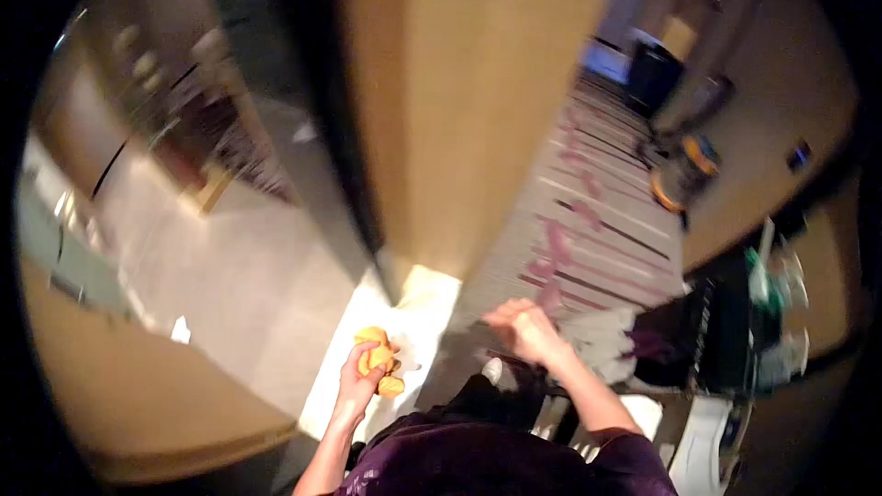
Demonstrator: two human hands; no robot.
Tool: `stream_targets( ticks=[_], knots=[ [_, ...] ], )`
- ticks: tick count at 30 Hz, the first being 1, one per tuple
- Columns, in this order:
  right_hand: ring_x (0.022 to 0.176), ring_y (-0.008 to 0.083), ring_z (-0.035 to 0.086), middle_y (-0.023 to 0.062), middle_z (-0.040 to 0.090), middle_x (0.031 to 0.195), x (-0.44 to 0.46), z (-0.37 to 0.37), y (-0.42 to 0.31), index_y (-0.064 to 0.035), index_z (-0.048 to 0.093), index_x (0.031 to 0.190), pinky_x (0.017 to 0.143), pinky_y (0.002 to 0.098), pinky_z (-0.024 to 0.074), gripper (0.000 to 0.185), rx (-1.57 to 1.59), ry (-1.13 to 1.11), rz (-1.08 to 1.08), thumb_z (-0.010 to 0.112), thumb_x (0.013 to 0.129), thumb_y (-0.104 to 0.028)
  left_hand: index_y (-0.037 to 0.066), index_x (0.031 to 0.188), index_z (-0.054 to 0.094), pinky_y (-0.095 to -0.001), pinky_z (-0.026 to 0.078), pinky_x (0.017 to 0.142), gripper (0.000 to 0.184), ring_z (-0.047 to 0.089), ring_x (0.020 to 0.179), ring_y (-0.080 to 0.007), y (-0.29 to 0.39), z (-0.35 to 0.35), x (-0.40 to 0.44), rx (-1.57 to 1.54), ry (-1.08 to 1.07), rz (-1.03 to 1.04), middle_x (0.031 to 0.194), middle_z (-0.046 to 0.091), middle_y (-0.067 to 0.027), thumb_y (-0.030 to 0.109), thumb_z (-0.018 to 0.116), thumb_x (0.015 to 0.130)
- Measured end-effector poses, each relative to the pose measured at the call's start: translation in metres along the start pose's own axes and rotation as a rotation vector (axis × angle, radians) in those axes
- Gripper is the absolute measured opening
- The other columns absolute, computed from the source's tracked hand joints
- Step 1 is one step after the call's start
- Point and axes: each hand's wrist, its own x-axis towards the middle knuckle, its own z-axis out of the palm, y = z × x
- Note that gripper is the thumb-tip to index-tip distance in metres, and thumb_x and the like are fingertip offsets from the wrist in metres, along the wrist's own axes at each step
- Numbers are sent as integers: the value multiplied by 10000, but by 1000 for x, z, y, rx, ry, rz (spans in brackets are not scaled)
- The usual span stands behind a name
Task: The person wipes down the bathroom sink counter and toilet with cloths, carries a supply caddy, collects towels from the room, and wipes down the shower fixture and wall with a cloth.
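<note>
My left hand [356,383] is closed around a bunched yellow-orange cloth [377,355], whose loose folds hang out past the fingers. Below the cloth a bright white strip [331,395] crosses the floor at the doorway; I cannot tell whether it is a mat or lit flooring. My right hand [528,329] is out in front of my body on the right, apart from the cloth. Motion blur smears its fingers, and nothing shows clearly in them.
A wooden door or door frame [441,101] rises straight ahead. On the left lies a room with a pale floor [239,266]. A striped carpet [606,211] runs down the corridor, where a yellow-and-grey machine [684,174] stands. To my right is a loaded cart [707,331].
</note>
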Motion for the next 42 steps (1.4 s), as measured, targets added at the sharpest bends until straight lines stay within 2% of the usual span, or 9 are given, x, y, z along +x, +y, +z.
stream_targets(
  ticks=[5,13,19,23,25,26,31,39,42],
  knots=[
    [935,339,667,149,709,984,100,119,-95,-41,720,1086,848,415,553,222,155,-232,-199,663,879,-98,64,1270,572,-335,498,960,355,646,1087,-222,-40,-103,9,246,156,128,1129,684,-140,73,631,920],
    [879,383,661,173,685,879,285,211,-133,-39,683,1055,773,475,535,209,203,-439,-514,635,859,-95,75,1257,587,-333,543,830,343,685,972,-204,-22,-174,52,98,394,111,1089,691,-137,214,664,953],
    [967,377,687,196,726,1012,415,349,-99,-65,724,1100,859,455,540,281,216,-683,-210,666,868,-212,79,1280,574,-309,564,772,320,706,882,-173,45,-226,87,-64,555,24,1066,689,-126,121,629,967],
    [1069,346,675,170,726,1101,487,404,-77,-92,732,1119,934,474,511,330,-74,-904,-164,668,846,-265,69,1281,576,-341,553,831,342,704,923,-212,75,-269,127,263,670,245,1058,695,-153,55,620,943],
    [1187,313,639,141,706,1204,520,405,-80,-99,721,1141,1043,552,422,304,-351,-1000,50,606,865,-158,52,1268,588,-355,502,941,350,658,1069,-234,97,-282,148,-149,671,32,1100,691,-156,50,634,922],
    [1187,313,639,141,706,1204,533,409,-75,-99,721,1141,1043,552,422,304,-341,-994,89,606,865,-158,51,1263,593,-350,498,951,337,647,1076,-243,91,-292,168,116,737,201,1112,679,-148,37,625,928],
    [1233,283,620,146,692,1242,587,433,-67,-106,712,1153,1056,560,401,317,-353,-815,274,588,867,-158,60,1270,594,-323,499,940,347,627,1082,-203,126,-323,241,51,647,199,1141,665,-109,10,625,927],
    [988,394,687,237,705,1015,647,493,-7,-42,744,956,868,443,550,248,-12,-812,507,629,816,-211,68,1299,583,-317,516,917,389,626,1046,-172,164,-426,375,-36,362,40,1131,669,-105,-32,627,925],
    [920,389,683,213,707,954,662,484,18,-55,730,928,846,471,542,233,136,-763,425,605,775,-179,73,1318,566,-272,555,732,401,658,875,-127,176,-471,433,132,334,141,1042,672,-68,-50,604,939]
  ],
)
